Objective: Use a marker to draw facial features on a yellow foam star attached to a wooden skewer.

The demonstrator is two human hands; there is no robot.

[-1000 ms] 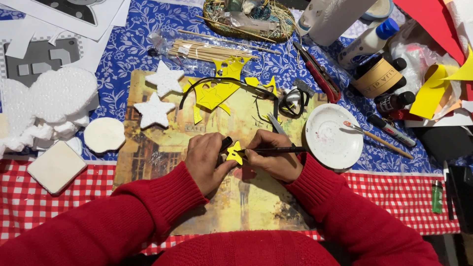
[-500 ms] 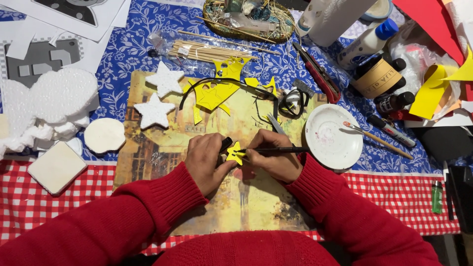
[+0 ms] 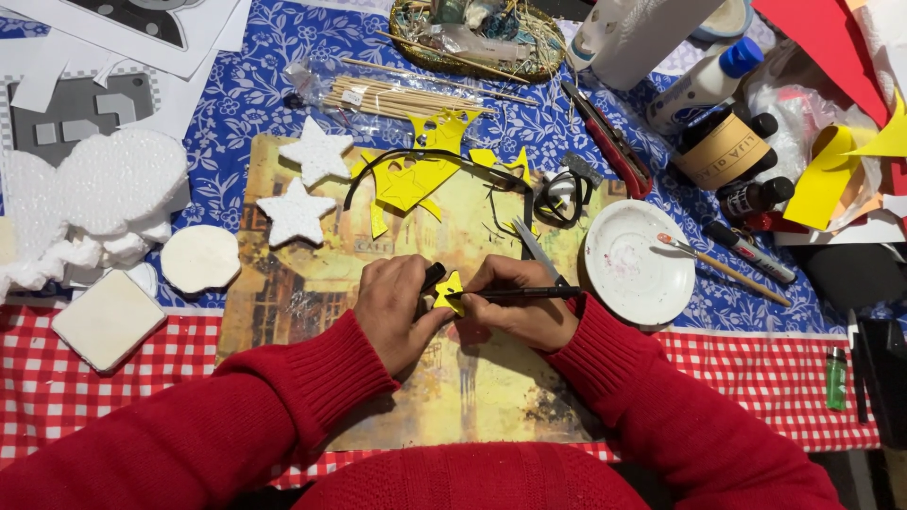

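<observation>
Cluttered craft table: red-check cloth at my edge, blue floral cloth beyond, painted street-scene mat in the middle under my hands. Both sleeves red. My left hand pinches a small yellow star just above the mat, fingers curled round it, something dark tucked behind the star, can't tell what. My right hand is closed on a black pen, lying level, tip touching the star. Scissors lie just behind my right hand. White dish near right, thin brush resting over its rim. Left of mat: white foam square, foam round. Further up on the mat: two white foam stars, yellow sheet offcuts. Behind: bundle of wooden skewers, red utility knife, dark bottles, basket at far edge.
</observation>
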